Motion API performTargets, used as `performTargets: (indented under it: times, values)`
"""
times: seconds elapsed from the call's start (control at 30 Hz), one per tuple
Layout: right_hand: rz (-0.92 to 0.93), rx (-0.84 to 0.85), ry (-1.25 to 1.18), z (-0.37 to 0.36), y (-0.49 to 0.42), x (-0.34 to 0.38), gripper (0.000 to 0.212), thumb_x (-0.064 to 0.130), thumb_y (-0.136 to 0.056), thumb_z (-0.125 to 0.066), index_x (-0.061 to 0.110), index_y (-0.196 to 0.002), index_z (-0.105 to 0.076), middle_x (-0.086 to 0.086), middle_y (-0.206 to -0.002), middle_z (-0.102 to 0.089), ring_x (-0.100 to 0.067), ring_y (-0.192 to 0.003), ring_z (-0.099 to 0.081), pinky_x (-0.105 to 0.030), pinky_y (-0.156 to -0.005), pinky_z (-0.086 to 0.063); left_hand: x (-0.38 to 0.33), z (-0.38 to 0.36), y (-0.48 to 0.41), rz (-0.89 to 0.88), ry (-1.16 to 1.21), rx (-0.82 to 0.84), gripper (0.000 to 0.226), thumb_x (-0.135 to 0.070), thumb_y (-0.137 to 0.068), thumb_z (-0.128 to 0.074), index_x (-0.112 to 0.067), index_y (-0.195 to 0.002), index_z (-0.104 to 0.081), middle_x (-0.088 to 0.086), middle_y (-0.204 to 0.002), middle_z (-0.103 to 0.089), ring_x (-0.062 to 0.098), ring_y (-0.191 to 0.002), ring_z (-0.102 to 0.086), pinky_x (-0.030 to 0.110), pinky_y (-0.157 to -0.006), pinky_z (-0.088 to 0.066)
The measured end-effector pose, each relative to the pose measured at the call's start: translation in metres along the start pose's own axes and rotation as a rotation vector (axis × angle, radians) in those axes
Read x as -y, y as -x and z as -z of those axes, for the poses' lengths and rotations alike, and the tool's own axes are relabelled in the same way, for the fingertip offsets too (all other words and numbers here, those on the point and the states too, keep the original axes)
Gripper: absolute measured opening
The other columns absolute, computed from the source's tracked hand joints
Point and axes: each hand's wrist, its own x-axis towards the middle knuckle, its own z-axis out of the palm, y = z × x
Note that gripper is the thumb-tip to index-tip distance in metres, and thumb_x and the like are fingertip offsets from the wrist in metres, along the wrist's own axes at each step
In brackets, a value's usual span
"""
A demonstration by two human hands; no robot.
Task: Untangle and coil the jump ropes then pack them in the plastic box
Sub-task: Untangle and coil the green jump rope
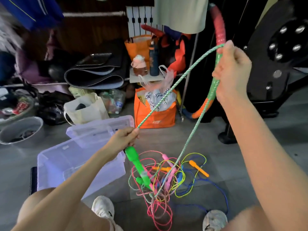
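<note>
My left hand (pixel 122 140) and right hand (pixel 231 72) grip the green rope (pixel 166 95); tugging, I'd guess, cinches its blurred tail into the tangle (pixel 168 177).

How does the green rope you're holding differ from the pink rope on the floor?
The green rope is raised between the left hand and right hand; the pink rope lies slack on the floor. The green rope is a green-white braid; the pink rope is one plain colour. Both run into the same tangle.
</note>
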Motion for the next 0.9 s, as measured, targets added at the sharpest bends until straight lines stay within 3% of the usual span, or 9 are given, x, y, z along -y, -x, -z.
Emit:
performTargets:
  times: [0.1,0.17,0.3,0.43,0.53,0.63,0.73,0.83,0.9]
  values:
    - [-0.037,-0.041,0.405,0.022,-0.008,-0.039,0.03,0.024,-0.093,-0.052,0.017,-0.065,-0.058,0.013,-0.038,-0.037,-0.004,-0.039,-0.032,-0.023,-0.039,-0.026,-0.001,-0.003,-0.006,0.041,0.098,-0.066,0.031,-0.025,-0.099,-0.042,-0.01,-0.074,-0.054,-0.012,-0.044,-0.029,0.005,-0.042,-0.026,0.028,-0.053,-0.028]
    - [-0.158,0.149,0.665,0.038,0.006,-0.071,0.025,0.02,-0.089,-0.056,0.007,-0.068,-0.063,0.005,-0.043,-0.043,-0.011,-0.042,-0.037,-0.031,-0.042,-0.034,-0.006,-0.004,-0.008,0.059,0.177,-0.098,0.03,-0.025,-0.1,-0.04,-0.009,-0.081,-0.057,-0.013,-0.046,-0.026,0.005,-0.043,-0.022,0.025,-0.049,-0.023]
    - [-0.415,0.411,0.676,0.058,0.045,-0.102,0.023,0.01,-0.09,-0.054,-0.012,-0.085,-0.06,-0.003,-0.051,-0.038,-0.012,-0.045,-0.031,-0.024,-0.043,-0.023,-0.023,-0.008,-0.011,0.138,0.409,0.026,0.033,-0.028,-0.101,-0.036,-0.009,-0.094,-0.062,-0.01,-0.042,-0.022,0.006,-0.038,-0.018,0.017,-0.04,-0.026]
    - [-0.361,0.544,1.06,0.078,0.071,-0.122,0.019,0.018,-0.093,-0.051,0.013,-0.107,-0.061,-0.002,-0.071,-0.058,-0.019,-0.061,-0.053,-0.026,-0.057,-0.038,-0.036,-0.011,-0.008,0.173,0.61,0.168,0.033,-0.024,-0.101,-0.028,-0.011,-0.11,-0.058,-0.006,-0.039,-0.026,0.007,-0.033,-0.022,0.019,-0.041,-0.034]
    - [-0.569,0.762,1.332,0.097,0.101,-0.139,0.057,0.022,-0.089,-0.052,0.023,-0.142,-0.031,-0.007,-0.099,-0.068,-0.021,-0.078,-0.067,-0.03,-0.075,-0.051,-0.043,-0.012,-0.002,0.127,0.642,0.217,0.032,-0.015,-0.1,-0.029,-0.023,-0.117,-0.055,-0.001,-0.048,-0.038,0.008,-0.037,-0.026,0.019,-0.043,-0.036]
    - [-0.735,0.72,1.13,0.103,0.121,-0.149,0.064,0.017,-0.081,-0.06,0.021,-0.139,-0.033,-0.002,-0.081,-0.066,-0.016,-0.076,-0.065,-0.029,-0.077,-0.048,-0.047,-0.013,0.008,0.072,0.501,0.277,0.035,-0.008,-0.099,-0.032,-0.027,-0.118,-0.056,0.003,-0.064,-0.058,0.01,-0.043,-0.038,0.02,-0.047,-0.037]
    - [-0.73,0.574,0.968,0.103,0.135,-0.158,0.035,0.016,-0.076,-0.065,0.015,-0.11,-0.055,-0.001,-0.063,-0.063,-0.01,-0.055,-0.058,-0.025,-0.06,-0.045,-0.052,-0.008,0.016,0.016,0.313,0.303,0.034,-0.003,-0.097,-0.038,-0.021,-0.114,-0.061,-0.001,-0.081,-0.065,0.012,-0.07,-0.057,0.022,-0.055,-0.035]
    - [-0.665,0.489,0.847,0.098,0.146,-0.159,0.017,0.021,-0.084,-0.063,0.004,-0.086,-0.063,-0.003,-0.06,-0.06,-0.006,-0.047,-0.05,-0.015,-0.049,-0.039,-0.058,-0.004,0.02,0.008,0.367,0.225,0.027,-0.006,-0.096,-0.037,-0.013,-0.106,-0.062,-0.001,-0.066,-0.057,0.01,-0.06,-0.047,0.018,-0.049,-0.029]
    - [-0.607,0.448,0.658,0.094,0.152,-0.154,0.009,0.017,-0.09,-0.058,0.008,-0.09,-0.058,-0.005,-0.06,-0.058,-0.008,-0.046,-0.049,-0.016,-0.049,-0.04,-0.06,-0.001,0.018,0.007,0.454,0.147,0.028,-0.018,-0.098,-0.035,-0.011,-0.105,-0.061,-0.003,-0.053,-0.043,0.01,-0.05,-0.032,0.017,-0.046,-0.027]
